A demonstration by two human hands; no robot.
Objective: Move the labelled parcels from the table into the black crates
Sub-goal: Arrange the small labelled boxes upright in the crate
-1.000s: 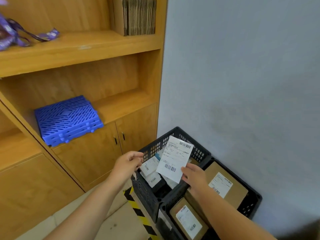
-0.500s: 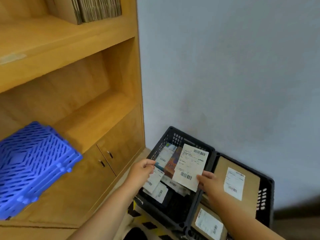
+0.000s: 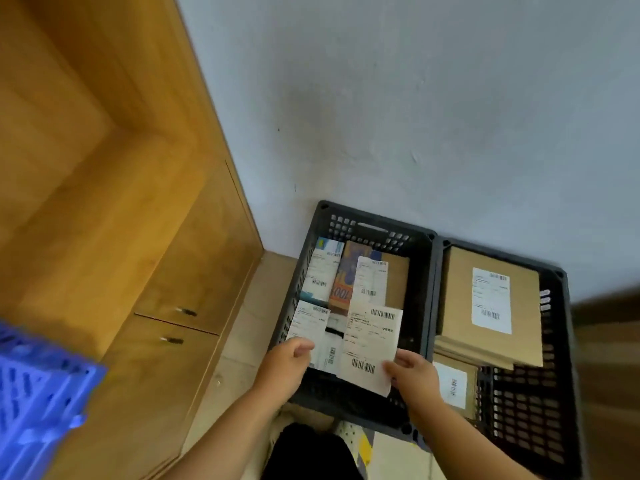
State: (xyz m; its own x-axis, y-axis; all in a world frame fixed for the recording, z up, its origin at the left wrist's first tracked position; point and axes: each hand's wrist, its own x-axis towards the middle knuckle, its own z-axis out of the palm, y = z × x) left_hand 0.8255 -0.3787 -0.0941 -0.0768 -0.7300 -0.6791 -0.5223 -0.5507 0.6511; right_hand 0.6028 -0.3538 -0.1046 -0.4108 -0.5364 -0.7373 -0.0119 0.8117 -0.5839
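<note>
From the head view, the right hand [image 3: 414, 377] is pinching the lower right corner of a white labelled parcel [image 3: 370, 348], holding it tilted over the left black crate [image 3: 420, 306]. Its label is showing barcodes at top and bottom (the small print is too blurred to read). The left hand [image 3: 287, 362] is gripping the lower edge of a second labelled parcel [image 3: 308, 325] just to its left. Beyond the hands, more labelled packets are lying in that crate, one orange showing "100". Right of the right hand, the right black crate [image 3: 554, 341] is holding brown cardboard parcels [image 3: 457, 292] with white labels. Far left of the hands, a blue crate [image 3: 38, 403] is sitting by a wooden cabinet [image 3: 173, 289].
</note>
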